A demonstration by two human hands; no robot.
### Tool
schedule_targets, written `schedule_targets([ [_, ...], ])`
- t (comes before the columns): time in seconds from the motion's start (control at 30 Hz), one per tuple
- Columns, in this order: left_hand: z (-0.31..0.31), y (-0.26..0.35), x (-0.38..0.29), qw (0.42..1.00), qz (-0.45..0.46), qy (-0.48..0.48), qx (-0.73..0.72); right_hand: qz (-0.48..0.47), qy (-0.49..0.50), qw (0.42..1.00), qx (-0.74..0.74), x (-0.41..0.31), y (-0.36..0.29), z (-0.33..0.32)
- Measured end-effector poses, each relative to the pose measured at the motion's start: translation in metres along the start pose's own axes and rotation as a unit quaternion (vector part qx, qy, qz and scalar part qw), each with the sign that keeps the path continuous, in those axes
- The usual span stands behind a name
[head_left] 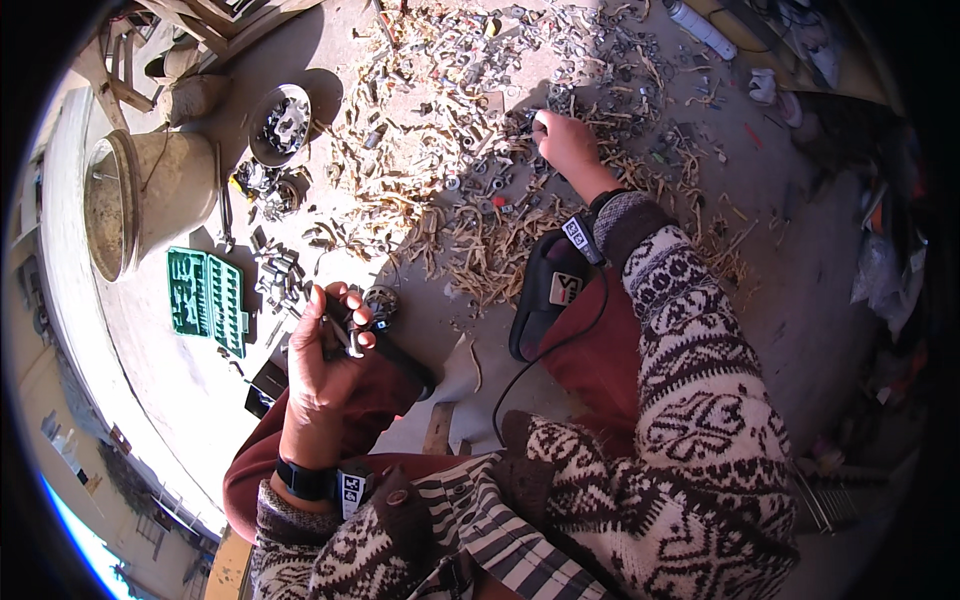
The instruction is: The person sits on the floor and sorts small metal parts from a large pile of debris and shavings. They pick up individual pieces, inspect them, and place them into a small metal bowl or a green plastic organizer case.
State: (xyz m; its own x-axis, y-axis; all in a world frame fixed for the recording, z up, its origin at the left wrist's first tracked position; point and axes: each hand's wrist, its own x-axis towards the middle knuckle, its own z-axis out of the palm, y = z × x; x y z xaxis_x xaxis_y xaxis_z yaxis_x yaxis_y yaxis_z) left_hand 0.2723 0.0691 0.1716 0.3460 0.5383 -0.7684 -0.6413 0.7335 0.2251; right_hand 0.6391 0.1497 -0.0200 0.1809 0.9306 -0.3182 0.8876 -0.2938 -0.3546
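My left hand (319, 375) is raised at the lower left, palm up, its fingers curled around several metal bolts (349, 339). Further out, my right hand (570, 146) reaches down to the scattered small metal hardware (480, 71) on the floor. Its fingertips meet dark pieces there, and I cannot tell whether any is gripped. Dry, tan, twisted strips (487, 266) lie mixed among the nuts, washers and other bits. Close to my left hand, a heap of metal cylinders (279, 274) sits on the sunlit concrete.
A green tool case (208, 296) lies open at the left. Behind it are a tipped dirty bucket (172, 187) and a metal bowl (259, 142) of small parts. My sandalled foot (551, 289) borders the strips. A spray can (701, 30) lies at the upper right.
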Motion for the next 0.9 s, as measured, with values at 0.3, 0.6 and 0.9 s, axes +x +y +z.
schedule_targets([
  [0.3, -0.002, 0.007, 0.006, 1.0, 0.012, 0.011, 0.0, 0.038, 0.033, 0.996, 0.074, 0.015, 0.063, -0.013],
  [0.6, 0.005, 0.001, 0.011, 1.0, 0.007, 0.018, 0.007, 0.011, -0.001, 0.991, 0.136, 0.015, 0.059, -0.008],
  [0.9, 0.004, 0.0, 0.009, 1.0, 0.008, 0.011, -0.002, 0.103, -0.097, 0.816, 0.56, 0.026, 0.043, -0.02],
])
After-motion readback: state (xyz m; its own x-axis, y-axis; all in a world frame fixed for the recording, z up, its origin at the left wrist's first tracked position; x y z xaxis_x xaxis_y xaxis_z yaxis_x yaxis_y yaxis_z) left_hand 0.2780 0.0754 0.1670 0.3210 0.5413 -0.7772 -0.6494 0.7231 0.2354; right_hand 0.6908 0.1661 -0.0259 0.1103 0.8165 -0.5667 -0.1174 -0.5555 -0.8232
